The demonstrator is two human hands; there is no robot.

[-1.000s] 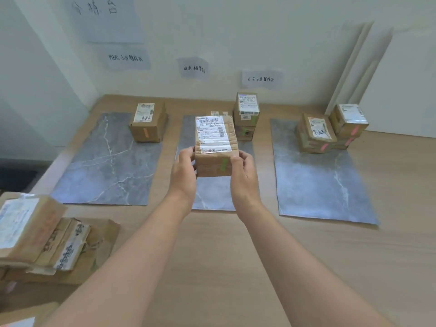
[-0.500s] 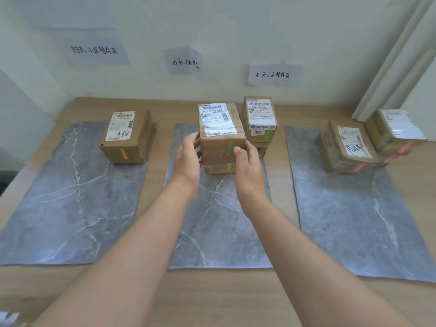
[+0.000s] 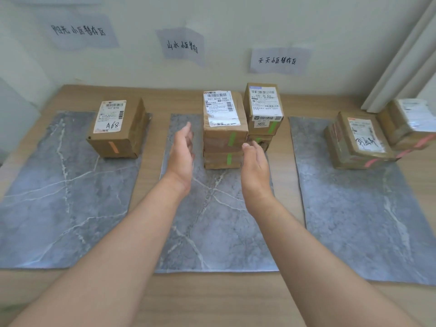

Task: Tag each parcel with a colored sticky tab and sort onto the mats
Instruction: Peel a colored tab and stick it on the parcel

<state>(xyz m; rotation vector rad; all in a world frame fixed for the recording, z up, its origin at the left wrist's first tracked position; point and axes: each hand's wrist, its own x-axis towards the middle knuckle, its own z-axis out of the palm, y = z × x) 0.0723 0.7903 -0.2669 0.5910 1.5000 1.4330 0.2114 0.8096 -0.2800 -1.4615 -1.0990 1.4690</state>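
A cardboard parcel with a green tab [image 3: 224, 119] rests on top of a flatter green-tabbed parcel [image 3: 223, 159] on the middle grey mat [image 3: 212, 220]. To its right stands a second stack of green-tabbed parcels [image 3: 263, 107]. My left hand [image 3: 181, 156] hovers open just left of the stack, palm facing it, not touching. My right hand [image 3: 256, 168] is open at the stack's front right corner, fingers apart. An orange-tabbed parcel marked A68 [image 3: 118, 128] sits on the left mat [image 3: 59, 197]. Pink-tabbed parcels [image 3: 361, 140] sit on the right mat [image 3: 358, 208].
Three handwritten paper signs [image 3: 182, 46] hang on the wall above the mats. White boards [image 3: 405, 55] lean in the back right corner. The wooden table [image 3: 212, 298] runs along the near edge in front of the mats.
Both hands set the green-tabbed parcel on the flatter parcel on the middle mat and let go; they now hang open beside it. The camera moved closer to the mats.
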